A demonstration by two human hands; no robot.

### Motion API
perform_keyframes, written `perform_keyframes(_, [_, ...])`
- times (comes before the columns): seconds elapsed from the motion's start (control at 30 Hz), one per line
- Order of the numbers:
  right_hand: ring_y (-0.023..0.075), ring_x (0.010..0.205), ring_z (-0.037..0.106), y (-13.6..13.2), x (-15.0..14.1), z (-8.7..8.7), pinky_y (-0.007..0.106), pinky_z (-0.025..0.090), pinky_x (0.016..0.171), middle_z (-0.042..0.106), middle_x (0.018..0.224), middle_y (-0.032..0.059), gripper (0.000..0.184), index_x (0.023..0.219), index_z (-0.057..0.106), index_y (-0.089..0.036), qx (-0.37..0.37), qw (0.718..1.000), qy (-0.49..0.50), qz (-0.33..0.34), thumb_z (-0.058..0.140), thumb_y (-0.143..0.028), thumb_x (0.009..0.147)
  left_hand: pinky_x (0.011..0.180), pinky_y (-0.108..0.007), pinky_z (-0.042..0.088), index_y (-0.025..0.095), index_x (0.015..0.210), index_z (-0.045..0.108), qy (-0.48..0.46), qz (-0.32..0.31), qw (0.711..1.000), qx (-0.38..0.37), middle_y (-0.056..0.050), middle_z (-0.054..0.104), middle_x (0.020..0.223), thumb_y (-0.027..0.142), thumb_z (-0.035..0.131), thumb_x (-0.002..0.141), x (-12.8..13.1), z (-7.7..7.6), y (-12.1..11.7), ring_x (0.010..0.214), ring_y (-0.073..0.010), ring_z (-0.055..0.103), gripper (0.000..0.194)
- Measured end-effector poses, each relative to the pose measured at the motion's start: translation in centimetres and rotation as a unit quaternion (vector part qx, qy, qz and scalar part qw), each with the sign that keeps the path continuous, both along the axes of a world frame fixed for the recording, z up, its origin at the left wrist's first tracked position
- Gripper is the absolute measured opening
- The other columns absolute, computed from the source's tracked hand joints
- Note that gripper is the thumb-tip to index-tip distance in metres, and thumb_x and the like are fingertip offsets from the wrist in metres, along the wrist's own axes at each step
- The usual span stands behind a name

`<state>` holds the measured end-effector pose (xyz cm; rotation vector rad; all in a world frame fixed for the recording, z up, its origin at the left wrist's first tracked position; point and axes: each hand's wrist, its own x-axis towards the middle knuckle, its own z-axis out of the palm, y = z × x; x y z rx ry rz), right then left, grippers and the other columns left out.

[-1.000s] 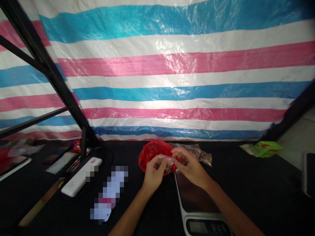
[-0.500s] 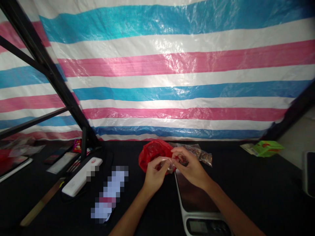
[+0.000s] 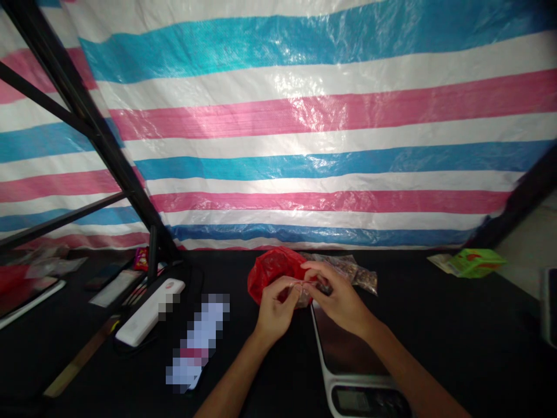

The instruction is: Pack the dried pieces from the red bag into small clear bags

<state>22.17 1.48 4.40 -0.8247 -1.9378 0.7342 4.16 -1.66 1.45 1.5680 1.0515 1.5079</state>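
My left hand [image 3: 276, 309] and my right hand [image 3: 335, 297] meet above the black table, and their fingers pinch a small clear plastic bag [image 3: 303, 294] between them. Much of that bag is hidden by my fingers. Behind my hands lies a crumpled red plastic bag [image 3: 270, 273]. A clear bag of brown pieces [image 3: 364, 279] lies to its right, partly behind my right hand. Under my right forearm's side stands a digital kitchen scale [image 3: 346, 354] with a dark top, close to my right wrist.
A striped blue, pink and white tarp [image 3: 304, 133] hangs behind the black table [image 3: 270, 371]. A black metal frame [image 3: 100, 139] crosses the left side. On the table are a white power bank [image 3: 150, 312], a blurred object [image 3: 198, 342], a wooden stick [image 3: 82, 355] and a green packet [image 3: 476, 262].
My fingers have drawn closer together on the small clear bag, which now looks pinched thinner. The whole view has shifted slightly to the right.
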Motion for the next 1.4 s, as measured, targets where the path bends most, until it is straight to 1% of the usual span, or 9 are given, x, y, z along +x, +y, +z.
perform_keyframes(0.2, [0.0204, 0.094, 0.068, -0.1, -0.1, -0.2, 0.034, 0.054, 0.09, 0.072, 0.103, 0.0026, 0.03, 0.131, 0.062, -0.028, 0.018, 1.0, -0.006, 0.0, 0.063, -0.03, 0.101, 0.074, -0.027, 0.052, 0.016, 0.091, 0.074, 0.011, 0.007, 1.0, -0.008, -0.007, 0.074, 0.088, 0.043, 0.057, 0.103, 0.0, -0.5, 0.2, 0.08, -0.0184, 0.067, 0.035])
perform_keyframes(0.33, [0.0202, 0.091, 0.068, 0.1, -0.2, -0.1, 0.034, 0.054, 0.088, 0.073, 0.099, 0.0009, 0.036, 0.133, 0.061, -0.029, -0.001, 1.0, 0.018, -0.004, 0.069, -0.032, 0.098, 0.072, -0.026, 0.049, 0.015, 0.09, 0.073, 0.025, 0.022, 0.999, -0.007, -0.006, 0.071, 0.086, 0.044, 0.053, 0.105, -0.1, -0.2, 0.2, 0.079, -0.018, 0.064, 0.038])
perform_keyframes(0.53, [0.0187, 0.084, 0.067, -0.1, -0.1, -0.1, 0.032, 0.054, 0.082, 0.071, 0.092, 0.0, 0.028, 0.126, 0.063, -0.029, -0.001, 0.999, 0.032, -0.011, 0.067, -0.031, 0.098, 0.073, -0.027, 0.048, 0.016, 0.089, 0.075, 0.045, 0.015, 0.999, -0.001, -0.007, 0.072, 0.086, 0.042, 0.052, 0.106, -0.1, 0.0, -0.1, 0.079, -0.018, 0.064, 0.038])
perform_keyframes(0.77, [0.0217, 0.103, 0.069, 0.2, 0.0, -0.1, 0.036, 0.053, 0.096, 0.074, 0.106, 0.0026, 0.033, 0.131, 0.062, -0.03, 0.006, 0.999, 0.028, -0.014, 0.068, -0.029, 0.098, 0.079, -0.028, 0.053, 0.018, 0.096, 0.078, 0.003, 0.048, 0.999, 0.027, -0.007, 0.077, 0.095, 0.036, 0.065, 0.1, -0.3, 0.0, 0.2, 0.087, -0.0195, 0.07, 0.023])
perform_keyframes(1.0, [0.0199, 0.091, 0.067, -0.6, -0.6, 0.2, 0.034, 0.053, 0.088, 0.071, 0.094, 0.0004, 0.031, 0.129, 0.062, -0.028, 0.017, 1.0, 0.023, -0.006, 0.065, -0.028, 0.098, 0.081, -0.029, 0.053, 0.018, 0.092, 0.073, 0.005, 0.015, 0.997, 0.077, -0.007, 0.074, 0.093, 0.03, 0.065, 0.1, -0.3, -0.2, 0.2, 0.088, -0.0189, 0.07, 0.017])
perform_keyframes(1.13, [0.0197, 0.087, 0.066, -0.7, -0.5, 0.5, 0.033, 0.053, 0.085, 0.07, 0.093, 0.0008, 0.026, 0.123, 0.066, -0.028, 0.041, 0.999, -0.007, -0.009, 0.064, -0.026, 0.097, 0.078, -0.029, 0.053, 0.018, 0.093, 0.07, 0.025, 0.011, 0.997, 0.073, -0.006, 0.072, 0.092, 0.029, 0.06, 0.102, -0.1, -0.4, 0.0, 0.085, -0.0183, 0.068, 0.016])
perform_keyframes(1.2, [0.0196, 0.088, 0.066, -0.3, 0.0, 0.7, 0.032, 0.053, 0.084, 0.071, 0.095, 0.001, 0.023, 0.119, 0.068, -0.028, 0.043, 0.998, -0.001, -0.038, 0.065, -0.027, 0.097, 0.081, -0.03, 0.053, 0.019, 0.097, 0.069, 0.064, 0.03, 0.994, 0.085, -0.006, 0.072, 0.094, 0.027, 0.058, 0.103, -0.2, -0.4, -0.1, 0.087, -0.0185, 0.068, 0.015])
perform_keyframes(1.27, [0.0192, 0.086, 0.067, 0.4, 0.8, 0.9, 0.031, 0.053, 0.082, 0.071, 0.095, 0.0013, 0.02, 0.117, 0.068, -0.027, 0.038, 0.995, 0.034, -0.088, 0.065, -0.031, 0.097, 0.084, -0.032, 0.052, 0.02, 0.098, 0.069, 0.116, 0.077, 0.984, 0.107, -0.006, 0.071, 0.096, 0.024, 0.054, 0.103, -0.7, -0.2, 0.0, 0.091, -0.0192, 0.066, 0.016])
perform_keyframes(1.4, [0.0192, 0.08, 0.067, 2.7, 3.6, 0.8, 0.031, 0.054, 0.078, 0.07, 0.093, 0.0025, 0.023, 0.116, 0.067, -0.025, 0.058, 0.971, 0.095, -0.21, 0.064, -0.039, 0.098, 0.091, -0.037, 0.05, 0.021, 0.094, 0.068, 0.193, 0.247, 0.941, 0.126, -0.007, 0.068, 0.097, 0.021, 0.051, 0.102, -2.2, 0.2, 0.5, 0.097, -0.0224, 0.063, 0.019])
